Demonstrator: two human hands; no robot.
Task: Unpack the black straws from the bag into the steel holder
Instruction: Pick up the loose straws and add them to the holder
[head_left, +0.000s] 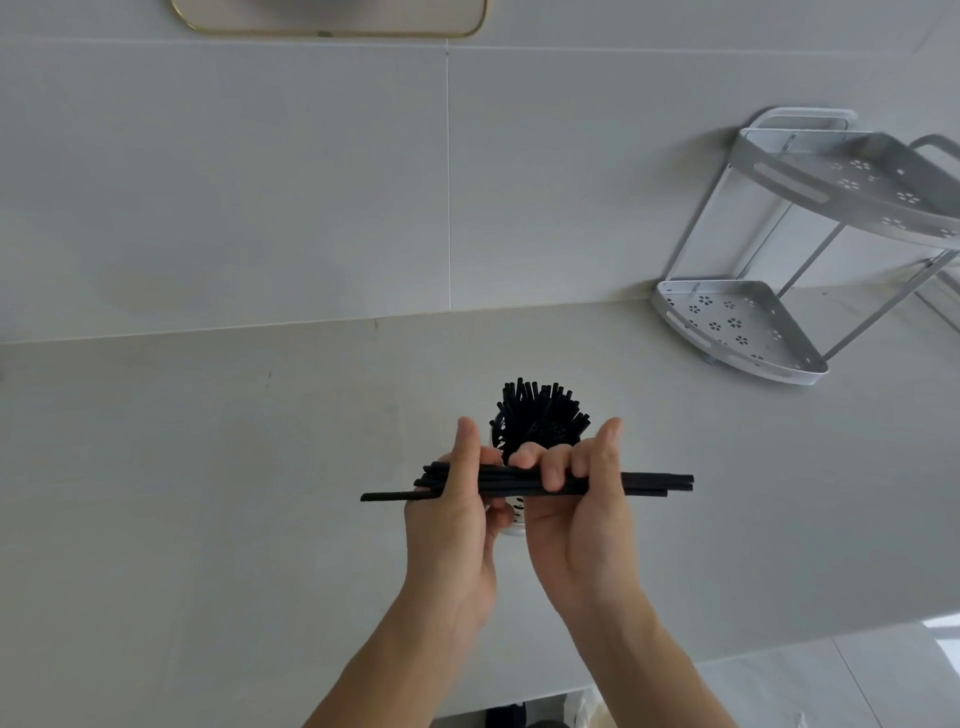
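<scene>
Your left hand (457, 499) and right hand (576, 499) both grip a level bundle of straws (649, 483) at the holder's (515, 512) six o'clock, which already stands crowded, so few remain.

- A pale grey countertop (208, 467) runs across the room, meeting the wall along a straight seam.
- The wall (234, 182) behind it is faced in large light tiles, with one thin vertical joint showing right of centre.
- A silver two-tier corner rack (779, 249) stands on the counter at the right, against the wall; both shelves are punched with small flower-shaped holes.
- High on the wall, the lower edge of a rounded, gold-rimmed frame (332, 26) shows.
- Lighter floor tiles (831, 686) appear beyond the counter's near edge, lower right.
</scene>
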